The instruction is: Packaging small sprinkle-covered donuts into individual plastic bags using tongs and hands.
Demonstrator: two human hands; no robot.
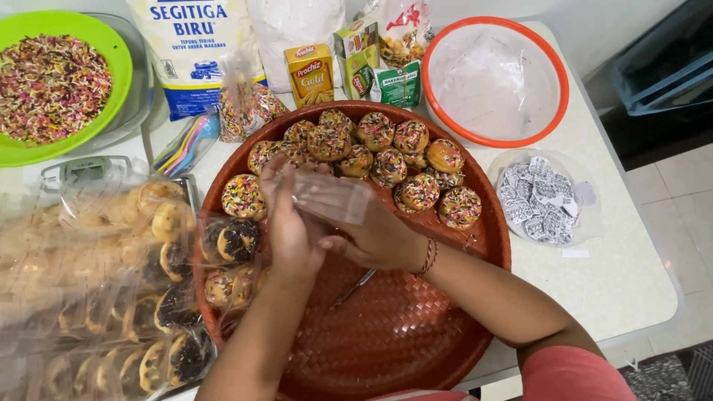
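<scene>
Over the woven tray (416,334), both hands (327,230) grip a clear plastic bag (330,197); many packs (111,297) done, sprinkled donuts (386,160) remain.

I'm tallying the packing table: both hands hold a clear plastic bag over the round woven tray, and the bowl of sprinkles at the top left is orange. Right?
Not quite. The sprinkles bowl is green; the orange bowl is at top right. The head view shows it. Both the left hand and right hand do hold a clear plastic bag over the woven tray.

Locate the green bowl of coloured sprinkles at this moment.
In the head view, the round green plastic bowl of coloured sprinkles sits at the table's far left corner, left of the white-and-blue flour bag and beyond the bagged pastries.
</scene>
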